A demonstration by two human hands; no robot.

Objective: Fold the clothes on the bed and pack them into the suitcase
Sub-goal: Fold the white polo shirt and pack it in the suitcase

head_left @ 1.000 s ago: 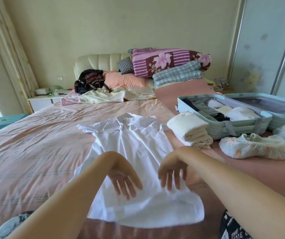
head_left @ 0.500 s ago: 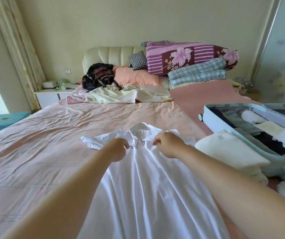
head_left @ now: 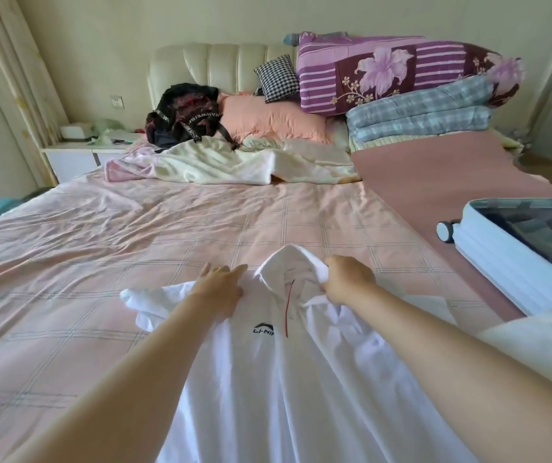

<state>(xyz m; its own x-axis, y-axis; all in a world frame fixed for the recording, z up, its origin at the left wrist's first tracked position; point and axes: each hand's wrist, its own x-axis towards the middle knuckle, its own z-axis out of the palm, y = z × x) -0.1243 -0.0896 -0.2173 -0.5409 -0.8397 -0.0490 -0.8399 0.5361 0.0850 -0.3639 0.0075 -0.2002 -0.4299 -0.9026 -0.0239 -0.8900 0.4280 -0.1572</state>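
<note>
Left hand (head_left: 219, 285) lies flat on shirt (head_left: 267, 379); right hand (head_left: 348, 279) grips its collar (head_left: 289, 260).

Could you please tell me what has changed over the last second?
Both hands moved up the white shirt to its collar. The left hand gripped, then opened flat beside it; the right hand still grips it. The shirt stays on the bed.
</note>
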